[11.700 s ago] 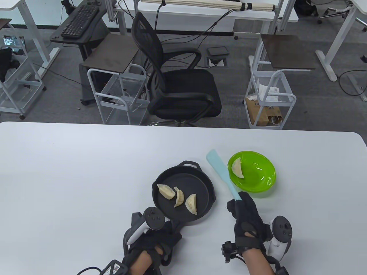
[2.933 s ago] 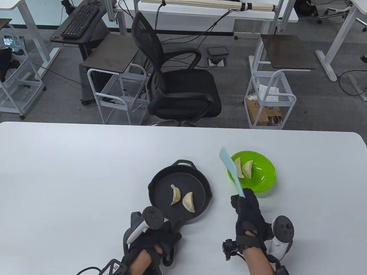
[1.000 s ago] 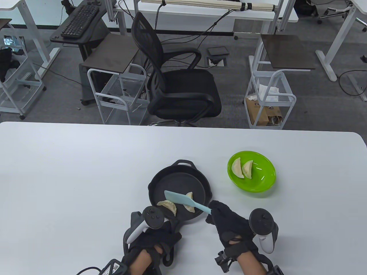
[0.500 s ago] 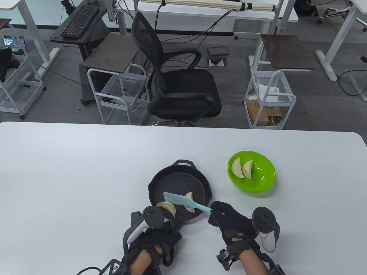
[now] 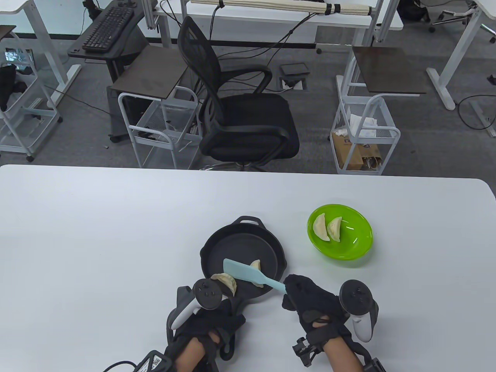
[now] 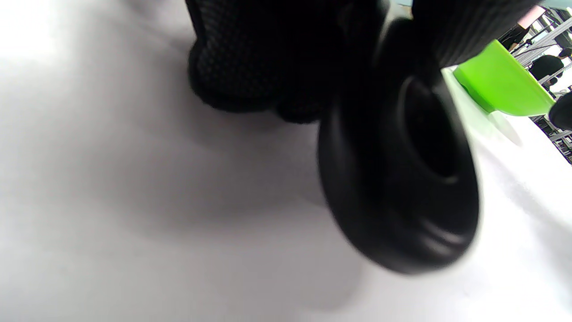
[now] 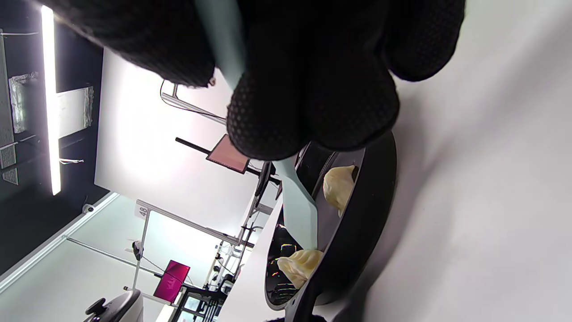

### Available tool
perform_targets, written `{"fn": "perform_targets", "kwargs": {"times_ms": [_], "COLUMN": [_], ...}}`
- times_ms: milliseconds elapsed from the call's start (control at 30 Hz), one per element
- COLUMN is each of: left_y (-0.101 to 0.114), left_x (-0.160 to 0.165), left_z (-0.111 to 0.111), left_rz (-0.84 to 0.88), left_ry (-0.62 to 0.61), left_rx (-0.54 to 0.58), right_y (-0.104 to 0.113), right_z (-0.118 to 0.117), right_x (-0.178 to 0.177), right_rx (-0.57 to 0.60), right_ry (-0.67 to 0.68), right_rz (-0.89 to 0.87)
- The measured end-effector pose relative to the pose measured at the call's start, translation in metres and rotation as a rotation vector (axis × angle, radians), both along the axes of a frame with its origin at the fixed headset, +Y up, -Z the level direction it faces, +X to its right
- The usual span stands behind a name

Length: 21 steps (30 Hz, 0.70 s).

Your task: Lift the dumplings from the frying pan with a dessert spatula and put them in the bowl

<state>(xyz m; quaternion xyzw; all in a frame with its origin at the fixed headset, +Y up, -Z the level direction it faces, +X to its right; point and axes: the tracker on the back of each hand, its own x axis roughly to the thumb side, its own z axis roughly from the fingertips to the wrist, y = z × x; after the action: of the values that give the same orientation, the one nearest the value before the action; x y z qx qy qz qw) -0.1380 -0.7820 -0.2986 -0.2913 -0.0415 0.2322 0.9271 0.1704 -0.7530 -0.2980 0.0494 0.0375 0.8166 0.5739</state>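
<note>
Dumplings [image 5: 226,281] in pan [image 5: 217,244] | spatula [image 5: 248,273] above, right fingers [image 5: 291,283] gripping | left fingers [image 6: 250,67] round pan handle

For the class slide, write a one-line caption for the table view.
Right hand works a blue spatula among two dumplings in the black pan; two more lie in the green bowl.

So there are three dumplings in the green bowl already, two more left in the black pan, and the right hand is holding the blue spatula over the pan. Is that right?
Not quite: the green bowl holds two dumplings, not three, as the table view shows. The rest stands: two dumplings remain in the black pan, and the right hand holds the blue spatula over it.
</note>
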Motion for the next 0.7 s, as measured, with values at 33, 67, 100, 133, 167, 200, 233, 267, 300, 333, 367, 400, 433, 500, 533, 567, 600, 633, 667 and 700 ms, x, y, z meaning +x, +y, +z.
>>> {"fn": "perform_targets", "kwargs": {"times_ms": [33, 67, 100, 133, 167, 200, 233, 267, 300, 333, 367, 400, 433, 500, 533, 567, 600, 633, 667, 700], "left_y": [0.000, 0.000, 0.000, 0.000, 0.000, 0.000, 0.000, 0.000, 0.000, 0.000, 0.000, 0.000, 0.000, 0.000, 0.000, 0.000, 0.000, 0.000, 0.000, 0.000], "left_x": [0.000, 0.000, 0.000, 0.000, 0.000, 0.000, 0.000, 0.000, 0.000, 0.000, 0.000, 0.000, 0.000, 0.000, 0.000, 0.000, 0.000, 0.000, 0.000, 0.000], "left_z": [0.000, 0.000, 0.000, 0.000, 0.000, 0.000, 0.000, 0.000, 0.000, 0.000, 0.000, 0.000, 0.000, 0.000, 0.000, 0.000, 0.000, 0.000, 0.000, 0.000], "left_rz": [0.000, 0.000, 0.000, 0.000, 0.000, 0.000, 0.000, 0.000, 0.000, -0.002, -0.002, -0.002, -0.002, -0.002, -0.002, -0.002, -0.002, -0.002, -0.002, -0.002], "left_ry": [0.000, 0.000, 0.000, 0.000, 0.000, 0.000, 0.000, 0.000, 0.000, 0.000, 0.000, 0.000, 0.000, 0.000, 0.000, 0.000, 0.000, 0.000, 0.000, 0.000], "left_rx": [0.000, 0.000, 0.000, 0.000, 0.000, 0.000, 0.000, 0.000, 0.000, -0.003, -0.003, -0.003, -0.003, -0.003, -0.003, -0.003, -0.003, -0.003, -0.003, -0.003], "right_y": [0.000, 0.000, -0.001, -0.001, -0.001, -0.001, -0.001, -0.002, -0.003, -0.004, -0.004, -0.004, -0.006, -0.010, -0.014, -0.016, -0.020, -0.024, -0.027, -0.029], "right_z": [0.000, 0.000, 0.000, 0.000, 0.000, 0.000, 0.000, 0.000, 0.000, 0.000, 0.000, 0.000, 0.000, 0.000, -0.001, -0.002, -0.002, -0.002, -0.002, -0.002], "right_x": [0.000, 0.000, 0.001, 0.001, 0.001, 0.001, 0.000, -0.001, -0.003, -0.004, -0.005, -0.004, -0.004, -0.002, -0.001, 0.000, 0.001, 0.001, 0.001, 0.001], "right_rx": [-0.001, -0.002, -0.004, -0.006, -0.010, -0.015, -0.023, -0.037, -0.048, -0.055, -0.061, -0.072, -0.094, -0.145, -0.181, -0.202, -0.240, -0.278, -0.298, -0.320], "right_ry": [0.001, -0.001, -0.005, -0.006, -0.005, 0.000, 0.011, 0.026, 0.036, 0.029, 0.027, 0.029, 0.033, 0.036, 0.040, 0.043, 0.047, 0.049, 0.046, 0.045], "right_rz": [0.003, 0.008, 0.012, 0.012, 0.012, 0.013, 0.008, -0.001, -0.013, -0.021, -0.020, -0.025, -0.045, -0.085, -0.112, -0.129, -0.149, -0.170, -0.176, -0.173]}}
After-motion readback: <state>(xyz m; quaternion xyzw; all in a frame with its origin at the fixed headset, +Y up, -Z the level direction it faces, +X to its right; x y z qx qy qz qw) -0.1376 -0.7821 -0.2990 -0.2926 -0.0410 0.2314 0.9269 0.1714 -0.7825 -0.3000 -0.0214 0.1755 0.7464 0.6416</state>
